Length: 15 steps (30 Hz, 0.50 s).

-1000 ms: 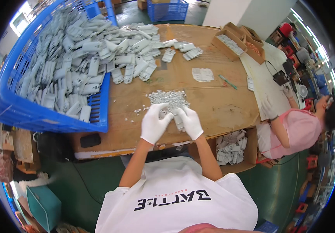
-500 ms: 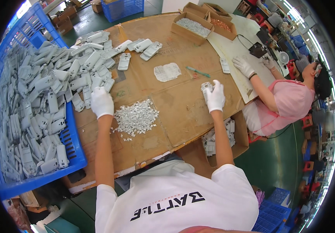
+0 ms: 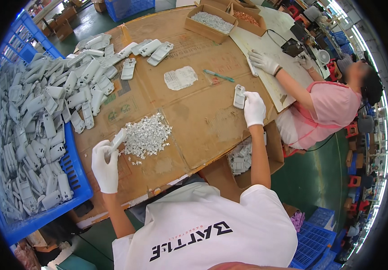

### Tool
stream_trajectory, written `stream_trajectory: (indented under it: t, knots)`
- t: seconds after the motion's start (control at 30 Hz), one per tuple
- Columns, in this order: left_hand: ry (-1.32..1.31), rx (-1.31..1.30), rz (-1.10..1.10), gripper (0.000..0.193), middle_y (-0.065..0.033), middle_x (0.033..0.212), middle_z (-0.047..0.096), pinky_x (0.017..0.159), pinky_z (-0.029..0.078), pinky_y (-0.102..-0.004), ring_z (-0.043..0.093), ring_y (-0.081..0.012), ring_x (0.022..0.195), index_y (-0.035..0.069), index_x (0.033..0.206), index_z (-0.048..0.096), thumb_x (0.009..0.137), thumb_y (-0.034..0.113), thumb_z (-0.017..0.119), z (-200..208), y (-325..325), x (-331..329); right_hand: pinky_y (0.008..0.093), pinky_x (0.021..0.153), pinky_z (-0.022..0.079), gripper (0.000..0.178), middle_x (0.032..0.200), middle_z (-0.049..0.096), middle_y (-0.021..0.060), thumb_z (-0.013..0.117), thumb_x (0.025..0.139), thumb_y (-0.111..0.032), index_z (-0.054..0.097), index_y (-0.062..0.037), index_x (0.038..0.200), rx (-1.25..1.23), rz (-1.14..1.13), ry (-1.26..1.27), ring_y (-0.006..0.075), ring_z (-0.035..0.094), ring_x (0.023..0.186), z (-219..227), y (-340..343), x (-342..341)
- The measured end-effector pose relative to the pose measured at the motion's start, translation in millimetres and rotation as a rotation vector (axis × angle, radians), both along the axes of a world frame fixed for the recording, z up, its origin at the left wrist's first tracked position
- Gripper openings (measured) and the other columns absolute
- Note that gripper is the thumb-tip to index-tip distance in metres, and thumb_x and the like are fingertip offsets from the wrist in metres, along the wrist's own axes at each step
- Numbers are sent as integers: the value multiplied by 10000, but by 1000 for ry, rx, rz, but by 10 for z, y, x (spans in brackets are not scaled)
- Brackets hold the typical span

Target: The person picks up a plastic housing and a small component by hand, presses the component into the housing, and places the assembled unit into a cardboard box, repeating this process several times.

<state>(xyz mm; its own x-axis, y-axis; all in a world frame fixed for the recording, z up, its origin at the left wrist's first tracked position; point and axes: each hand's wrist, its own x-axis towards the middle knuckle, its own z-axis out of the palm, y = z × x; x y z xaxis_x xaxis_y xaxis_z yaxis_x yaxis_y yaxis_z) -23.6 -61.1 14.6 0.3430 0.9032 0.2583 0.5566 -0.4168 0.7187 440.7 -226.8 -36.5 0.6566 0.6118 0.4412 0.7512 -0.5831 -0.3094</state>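
The left hand (image 3: 105, 166) pinched the left casing (image 3: 119, 138) by its near end, the thumb and fingers drawn together at the tips with a gap behind them; that casing tilted at the left edge of the bits (image 3: 147, 135), though whether it touched them could not be told; the right hand (image 3: 254, 109) had its fingers closed on one edge of the right casing (image 3: 239, 96), which was over the bare right part of the worktop (image 3: 203, 130), resting or just lifted, one could not say; good handling seemed to call for a light, firm pinch, since gloves on smooth plastic could slip; it looked wise to keep the left casing's far end from sweeping the loose bits about, and to grip the right one by its rim, leaving its face uncovered.
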Motion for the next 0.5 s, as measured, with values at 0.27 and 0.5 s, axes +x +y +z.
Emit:
stream_trajectory:
  t: [0.27, 0.5]
  knots:
    - [-102, -7, 23, 205, -127, 1145, 640, 883, 494, -329, 619, -268, 1041, 16, 915, 594, 769, -95, 687, -28, -386, -144, 474, 779, 537, 218, 1035, 611, 111, 687, 884, -293, 646, -132, 1025, -357, -158, -29, 334, 636, 926, -69, 50, -336]
    - [-467, -305, 92, 101, -196, 1463, 491, 1069, 440, -374, 536, -280, 1286, -11, 999, 604, 909, -57, 602, -250, -429, -285, 484, 783, 546, 164, 1028, 631, 136, 671, 897, -186, 658, -64, 1005, -291, -258, -169, 364, 654, 934, -200, -48, 495]
